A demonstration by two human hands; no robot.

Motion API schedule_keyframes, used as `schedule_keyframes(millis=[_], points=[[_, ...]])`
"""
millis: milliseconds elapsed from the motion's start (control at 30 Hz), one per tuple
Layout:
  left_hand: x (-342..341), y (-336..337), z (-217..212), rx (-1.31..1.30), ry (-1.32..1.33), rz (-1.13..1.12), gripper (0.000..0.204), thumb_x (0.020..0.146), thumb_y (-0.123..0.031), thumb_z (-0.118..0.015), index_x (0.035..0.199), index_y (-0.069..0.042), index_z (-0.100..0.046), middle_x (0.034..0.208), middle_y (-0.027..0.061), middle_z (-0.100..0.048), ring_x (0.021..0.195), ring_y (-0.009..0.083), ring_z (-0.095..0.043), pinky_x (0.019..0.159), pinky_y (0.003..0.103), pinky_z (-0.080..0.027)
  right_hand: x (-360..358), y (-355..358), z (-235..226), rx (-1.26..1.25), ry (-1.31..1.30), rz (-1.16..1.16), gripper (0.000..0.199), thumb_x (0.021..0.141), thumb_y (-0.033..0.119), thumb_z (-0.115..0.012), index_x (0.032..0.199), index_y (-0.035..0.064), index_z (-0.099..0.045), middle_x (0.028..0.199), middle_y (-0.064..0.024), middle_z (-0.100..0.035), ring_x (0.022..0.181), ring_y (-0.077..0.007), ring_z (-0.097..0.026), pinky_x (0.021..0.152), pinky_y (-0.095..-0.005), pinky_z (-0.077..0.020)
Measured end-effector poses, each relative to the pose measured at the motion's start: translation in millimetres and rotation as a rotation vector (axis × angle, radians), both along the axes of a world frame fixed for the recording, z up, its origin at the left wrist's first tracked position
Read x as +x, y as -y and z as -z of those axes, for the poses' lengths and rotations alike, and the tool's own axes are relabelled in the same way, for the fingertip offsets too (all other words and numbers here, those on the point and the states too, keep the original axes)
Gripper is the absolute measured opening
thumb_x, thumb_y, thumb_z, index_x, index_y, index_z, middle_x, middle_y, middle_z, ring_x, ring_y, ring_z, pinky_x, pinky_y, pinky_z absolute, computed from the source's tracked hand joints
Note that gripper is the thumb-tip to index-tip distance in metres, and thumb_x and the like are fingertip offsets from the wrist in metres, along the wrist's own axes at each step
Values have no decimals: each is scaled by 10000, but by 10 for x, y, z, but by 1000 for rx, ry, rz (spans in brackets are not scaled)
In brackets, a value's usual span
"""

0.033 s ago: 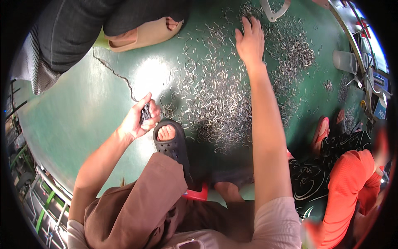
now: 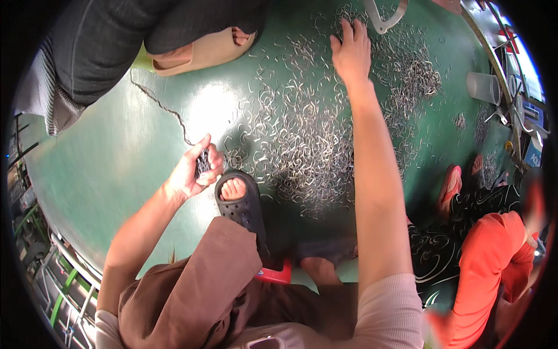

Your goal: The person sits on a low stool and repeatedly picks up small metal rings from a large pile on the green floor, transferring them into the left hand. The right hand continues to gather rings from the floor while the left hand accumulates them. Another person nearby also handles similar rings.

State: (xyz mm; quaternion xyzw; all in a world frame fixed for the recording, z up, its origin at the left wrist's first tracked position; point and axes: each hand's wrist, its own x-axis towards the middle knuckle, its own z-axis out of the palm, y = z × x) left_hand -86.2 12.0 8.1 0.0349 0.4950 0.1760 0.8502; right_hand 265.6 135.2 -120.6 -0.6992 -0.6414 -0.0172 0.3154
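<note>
My left hand (image 2: pixel 196 168) is closed around a bunch of small dark metal hooks (image 2: pixel 202 164), just above the toe of my black clog. From near that hand a thin dark chain (image 2: pixel 168 109) trails over the green floor toward the far left. My right hand (image 2: pixel 353 52) reaches far out, palm down, its fingers apart over scattered S-shaped metal hooks (image 2: pixel 308 139). Whether any hook lies under that palm is hidden. Several loose hooks sit right beside my left fist.
A person's foot in a beige slide (image 2: pixel 206 53) rests at the far left. A denser heap of hooks (image 2: pixel 421 78) and a clear plastic cup (image 2: pixel 483 87) lie to the right. A grey plastic piece (image 2: pixel 385 16) is at the far edge. Another person in red (image 2: pixel 488 256) sits at right.
My right hand has slid very slightly farther away over the hooks. My left hand keeps its grip in nearly the same place.
</note>
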Motion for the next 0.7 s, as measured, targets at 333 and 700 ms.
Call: schedule_keyframes(millis=[333, 700], points=[[-140, 82, 68, -49, -29, -31, 442, 919, -426, -449, 634, -88, -438, 620, 21, -390, 415, 74, -303, 296, 180, -208, -264, 406, 69, -235, 191, -137, 535, 856, 509, -455, 1322, 253, -397, 1420, -140, -264, 1327, -374, -189, 979, -696, -127], [-41, 58, 34, -38, -31, -22, 435, 914, -426, -459, 638, -90, -441, 615, 21, -387, 413, 76, -310, 302, 180, -220, -636, 1181, -231, -379, -14, -187, 541, 863, 421, -504, 1336, 187, -385, 1447, -146, -195, 1356, -332, -127, 1020, -657, -47]])
